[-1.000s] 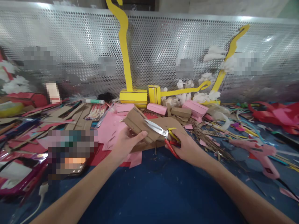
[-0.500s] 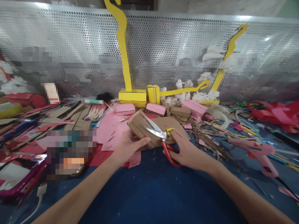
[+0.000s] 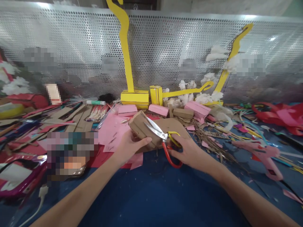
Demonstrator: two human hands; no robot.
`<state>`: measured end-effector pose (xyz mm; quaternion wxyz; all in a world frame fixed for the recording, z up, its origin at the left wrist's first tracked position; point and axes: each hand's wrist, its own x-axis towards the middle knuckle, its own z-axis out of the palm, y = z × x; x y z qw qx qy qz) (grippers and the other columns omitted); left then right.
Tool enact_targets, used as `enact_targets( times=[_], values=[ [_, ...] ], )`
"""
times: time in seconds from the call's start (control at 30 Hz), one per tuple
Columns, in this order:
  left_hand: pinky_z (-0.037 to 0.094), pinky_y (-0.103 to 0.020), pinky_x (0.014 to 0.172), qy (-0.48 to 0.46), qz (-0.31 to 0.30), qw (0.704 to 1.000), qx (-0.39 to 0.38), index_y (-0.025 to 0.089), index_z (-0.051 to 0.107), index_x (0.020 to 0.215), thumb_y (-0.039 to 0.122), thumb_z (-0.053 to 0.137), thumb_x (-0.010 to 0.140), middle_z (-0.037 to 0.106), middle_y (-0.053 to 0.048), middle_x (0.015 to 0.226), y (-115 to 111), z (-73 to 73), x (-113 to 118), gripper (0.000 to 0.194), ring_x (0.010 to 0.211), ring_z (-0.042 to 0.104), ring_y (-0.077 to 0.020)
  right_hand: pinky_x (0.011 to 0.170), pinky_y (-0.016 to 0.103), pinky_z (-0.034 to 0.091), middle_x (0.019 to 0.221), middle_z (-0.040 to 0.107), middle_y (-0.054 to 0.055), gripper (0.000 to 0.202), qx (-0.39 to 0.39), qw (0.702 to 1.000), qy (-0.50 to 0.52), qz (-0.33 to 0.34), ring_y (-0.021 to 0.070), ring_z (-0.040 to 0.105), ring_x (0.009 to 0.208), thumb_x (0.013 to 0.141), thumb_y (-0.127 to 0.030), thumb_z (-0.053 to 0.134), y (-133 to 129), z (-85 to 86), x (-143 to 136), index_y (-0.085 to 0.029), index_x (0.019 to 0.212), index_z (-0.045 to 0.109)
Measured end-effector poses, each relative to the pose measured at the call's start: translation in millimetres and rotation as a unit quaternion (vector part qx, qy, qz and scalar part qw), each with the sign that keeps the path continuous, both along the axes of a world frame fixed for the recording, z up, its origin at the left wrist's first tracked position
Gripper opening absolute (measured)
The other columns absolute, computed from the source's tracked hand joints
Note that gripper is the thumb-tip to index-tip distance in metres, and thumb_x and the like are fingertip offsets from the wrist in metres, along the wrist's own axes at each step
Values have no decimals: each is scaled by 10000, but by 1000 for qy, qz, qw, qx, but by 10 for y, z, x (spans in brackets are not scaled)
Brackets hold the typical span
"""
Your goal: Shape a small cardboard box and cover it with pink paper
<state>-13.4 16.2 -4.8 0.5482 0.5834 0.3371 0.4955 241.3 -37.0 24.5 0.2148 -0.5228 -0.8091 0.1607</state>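
Observation:
My left hand (image 3: 129,145) grips a folded piece of brown cardboard (image 3: 138,126) by its near left side, the thumb lying along its lower edge. In my right hand (image 3: 189,151) is a pair of scissors (image 3: 163,136) with one red and one yellow handle. Their blades point up and left over the cardboard and look nearly closed. Whether they touch the cardboard I cannot tell. A flat brown cardboard sheet (image 3: 176,126) lies behind the scissors. Pink paper (image 3: 113,132) spreads to the left of my left hand.
A pink glue gun (image 3: 262,154) lies at the right with its cord. Yellow paper boxes (image 3: 134,98) with tall curved strips stand at the back before a perforated metal panel (image 3: 156,44). Small pink boxes (image 3: 158,110), twigs (image 3: 208,138) and cardboard strips (image 3: 80,116) crowd the blue table (image 3: 151,192).
The scissor blades have come closer together and the handles have shifted slightly, with more of the yellow handle showing. My left hand and the folded cardboard stay almost in place.

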Motion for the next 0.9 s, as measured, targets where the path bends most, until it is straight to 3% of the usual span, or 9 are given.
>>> enact_targets(
  times=[0.33,0.53,0.73,0.9],
  values=[
    [607,-511,927,-22,-12,998,-60,163,659,1188,348,887,729,741,-162,1227,-14,22,0,544,1095,717,-335,636,289,360,836,655,13,144,11,1000,-27,-12,184,566,718,968,-368,590,13,-35,7,-232,1001,559],
    [605,-514,951,-51,-27,995,-80,158,677,1191,336,899,718,722,-168,1281,-72,105,21,551,1172,686,-360,611,276,333,776,615,-12,139,4,999,-26,-24,171,540,680,957,-360,600,36,-29,15,-241,929,534],
    [585,-542,992,-47,-24,996,-68,163,680,1198,324,894,726,703,-172,1322,-47,93,11,543,1231,655,-377,614,290,350,746,593,-18,166,7,999,-30,-36,175,532,664,966,-389,582,12,-40,-3,-246,903,527],
    [606,-519,956,-46,-49,994,-89,171,661,1200,317,897,723,708,-164,1311,-68,96,12,552,1195,679,-367,753,350,463,1046,654,68,344,29,999,-13,-41,253,631,909,875,-457,717,-27,-36,-32,-238,1065,531]
  ],
)
